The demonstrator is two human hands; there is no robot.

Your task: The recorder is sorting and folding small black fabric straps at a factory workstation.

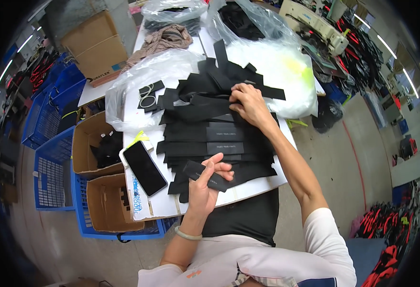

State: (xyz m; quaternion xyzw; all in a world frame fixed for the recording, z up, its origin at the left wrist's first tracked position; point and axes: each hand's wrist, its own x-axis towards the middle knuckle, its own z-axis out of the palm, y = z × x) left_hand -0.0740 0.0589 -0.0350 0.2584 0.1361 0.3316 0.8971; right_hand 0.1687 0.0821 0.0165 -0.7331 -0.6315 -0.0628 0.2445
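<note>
My left hand (207, 185) holds a small dark rectangular label (218, 183) between thumb and fingers at the near edge of the table. Beyond it, black fabric strips (181, 148) lie in overlapping rows, with dark labels (224, 135) resting across their middle. My right hand (251, 106) reaches over the far part of the rows, its fingers curled down onto a black fabric piece (215, 104). Its fingertips partly hide what they pinch. Behind that hand, more black pieces (219, 76) are heaped loosely.
A dark-screened phone (145, 168) lies at the table's left edge. Scissors (147, 97) rest farther back. Clear plastic bags (277, 76) stand along the far side. Cardboard boxes (105, 196) and blue crates (52, 167) are at left; a sewing machine (315, 24) stands at far right.
</note>
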